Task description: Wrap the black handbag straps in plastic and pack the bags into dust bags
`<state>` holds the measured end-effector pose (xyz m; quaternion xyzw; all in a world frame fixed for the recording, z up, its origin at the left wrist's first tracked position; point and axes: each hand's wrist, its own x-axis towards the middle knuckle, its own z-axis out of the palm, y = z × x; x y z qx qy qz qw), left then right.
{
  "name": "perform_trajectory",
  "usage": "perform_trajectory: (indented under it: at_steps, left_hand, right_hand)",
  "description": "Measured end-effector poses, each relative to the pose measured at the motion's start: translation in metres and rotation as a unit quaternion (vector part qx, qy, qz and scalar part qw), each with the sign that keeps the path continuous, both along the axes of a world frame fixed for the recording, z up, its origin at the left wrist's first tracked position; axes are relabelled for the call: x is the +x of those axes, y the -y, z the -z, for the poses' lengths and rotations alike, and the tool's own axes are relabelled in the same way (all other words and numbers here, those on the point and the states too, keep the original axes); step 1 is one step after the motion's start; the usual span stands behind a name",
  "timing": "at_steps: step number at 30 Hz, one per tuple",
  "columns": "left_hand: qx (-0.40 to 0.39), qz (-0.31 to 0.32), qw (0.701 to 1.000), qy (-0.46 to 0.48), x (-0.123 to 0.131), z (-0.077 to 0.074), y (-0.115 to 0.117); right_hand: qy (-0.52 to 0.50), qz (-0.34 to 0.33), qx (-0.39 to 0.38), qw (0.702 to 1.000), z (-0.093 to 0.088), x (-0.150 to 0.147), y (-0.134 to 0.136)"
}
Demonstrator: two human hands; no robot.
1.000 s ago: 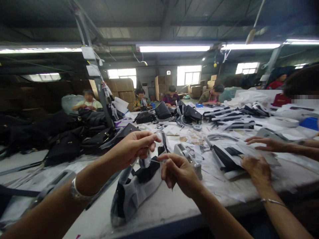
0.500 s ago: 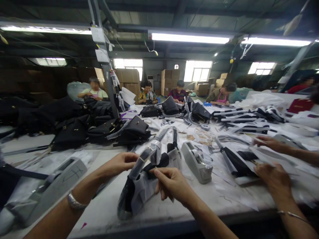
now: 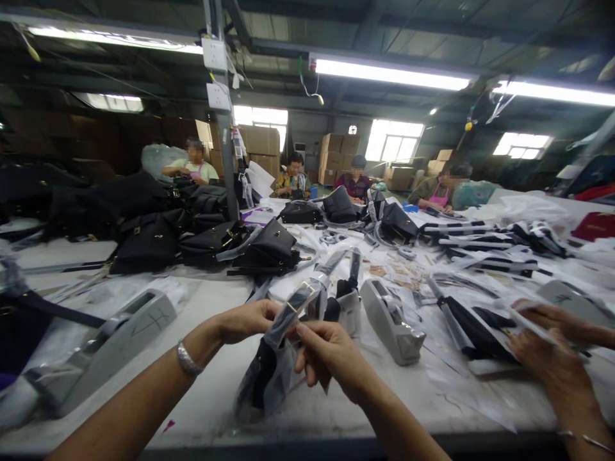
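A black handbag point(image 3: 262, 374) in translucent wrapping stands tilted on the table in front of me. Its wrapped strap point(image 3: 283, 320) rises from it, with a gold-coloured buckle point(image 3: 301, 296) near the top. My left hand point(image 3: 252, 320) is closed on the strap from the left, its fingertips partly hidden behind it. From the right, my right hand point(image 3: 324, 349) pinches the strap's edge between thumb and forefinger, just below the buckle. Its other fingers curl underneath, beside a small brownish piece that I cannot make out.
Grey tape dispensers stand to the right point(image 3: 394, 323) and left point(image 3: 115, 349). Black bags point(image 3: 148, 240) are heaped at the back left. A co-worker's hands point(image 3: 552, 349) handle another wrapped bag point(image 3: 475, 326) at the right. Several people sit across the table point(image 3: 202, 410).
My left hand has closed in on the strap, and my right fingers have come against its edge. The buckle now shows more plainly. The co-worker's hands have drawn together. The whole view has shifted.
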<state>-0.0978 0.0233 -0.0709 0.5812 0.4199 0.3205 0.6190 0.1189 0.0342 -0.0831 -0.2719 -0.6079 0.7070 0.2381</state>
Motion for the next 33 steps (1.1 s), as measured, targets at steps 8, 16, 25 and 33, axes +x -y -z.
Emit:
perform_trajectory:
  at_steps: [8, 16, 25, 33]
  left_hand:
    - [0.021, -0.216, 0.966, 0.137, -0.023, 0.005, 0.052]
    - [0.071, -0.291, 0.918, 0.259, 0.01, 0.017, 0.076]
    - [0.208, -0.263, 0.94, 0.056, 0.012, 0.006, 0.071]
    - [0.276, -0.345, 0.895, -0.061, 0.029, -0.014, 0.084]
  right_hand:
    - [0.019, 0.059, 0.154, 0.986, 0.017, 0.03, 0.022]
    - [-0.062, 0.195, 0.375, 0.904, 0.012, 0.03, 0.028]
    - [-0.09, 0.197, 0.493, 0.842, -0.01, -0.011, 0.022]
    - [-0.037, 0.149, 0.557, 0.816, -0.026, -0.021, 0.018]
